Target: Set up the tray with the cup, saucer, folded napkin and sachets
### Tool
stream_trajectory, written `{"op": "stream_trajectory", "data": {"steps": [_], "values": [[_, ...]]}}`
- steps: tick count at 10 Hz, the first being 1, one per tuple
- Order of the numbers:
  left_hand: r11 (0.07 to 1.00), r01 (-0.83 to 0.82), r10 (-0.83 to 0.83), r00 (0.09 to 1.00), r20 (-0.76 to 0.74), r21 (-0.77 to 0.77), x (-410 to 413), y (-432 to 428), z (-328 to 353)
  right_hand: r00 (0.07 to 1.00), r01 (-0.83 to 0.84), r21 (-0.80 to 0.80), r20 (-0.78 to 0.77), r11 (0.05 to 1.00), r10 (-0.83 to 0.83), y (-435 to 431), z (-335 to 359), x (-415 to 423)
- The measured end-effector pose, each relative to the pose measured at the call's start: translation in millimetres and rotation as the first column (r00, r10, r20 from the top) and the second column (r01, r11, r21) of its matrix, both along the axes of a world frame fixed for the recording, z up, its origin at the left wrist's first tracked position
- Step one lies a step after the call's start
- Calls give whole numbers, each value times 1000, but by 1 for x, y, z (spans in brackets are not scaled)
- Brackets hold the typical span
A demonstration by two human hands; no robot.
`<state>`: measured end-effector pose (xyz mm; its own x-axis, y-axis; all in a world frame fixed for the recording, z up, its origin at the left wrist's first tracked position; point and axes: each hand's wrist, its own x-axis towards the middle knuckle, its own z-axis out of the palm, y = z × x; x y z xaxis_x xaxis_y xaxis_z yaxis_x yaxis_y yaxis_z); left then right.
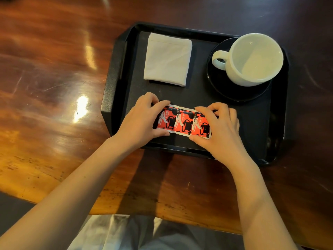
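On polished wooden table [54,83]: black plastic tray [115,74], rectangular, raised rim, set slightly askew.

Far left of tray floor: white napkin [167,59], folded square, lying flat, well apart from crockery.

Far right of tray: black saucer [239,92], carrying white cup [252,59]; cup upright, empty, handle turned left toward napkin.

Near edge of tray, between both hands: three sachets [182,121], red and black print with white borders, laid flat side by side in a row, edges touching or slightly overlapping; row tilted a little, right end nearer the body.

Left hand [142,120]: pinched on left end of sachet row, thumb at near edge, fingers curled over far edge.

Right hand [219,127]: pinched likewise on right end of row, thumb along near edge, fingertips [200,110] pressed on top of rightmost sachet.

Both forearms bare, reaching in from lower frame across table edge.

Below table edge: pale grey fabric [126,233] over lap, blurred.
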<state>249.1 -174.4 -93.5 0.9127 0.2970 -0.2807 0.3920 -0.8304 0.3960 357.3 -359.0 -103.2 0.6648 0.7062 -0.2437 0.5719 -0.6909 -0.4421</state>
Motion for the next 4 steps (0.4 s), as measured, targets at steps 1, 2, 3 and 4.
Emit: {"op": "stream_trajectory", "data": {"steps": [1,2,3,4], "values": [[1000,2,-2,1000,-17,-19,1,0,5,999,6,-18,-35,1000,-6,1,6,1],[1000,19,-20,998,-67,-22,4,6,19,997,-26,-67,-74,997,21,1,18,3],[999,-16,13,993,-119,-31,11,22,40,991,-51,-174,-128,983,29,2,42,10],[998,11,-28,965,-261,-68,21,39,65,976,-127,-307,-211,943,63,10,71,14]]}}
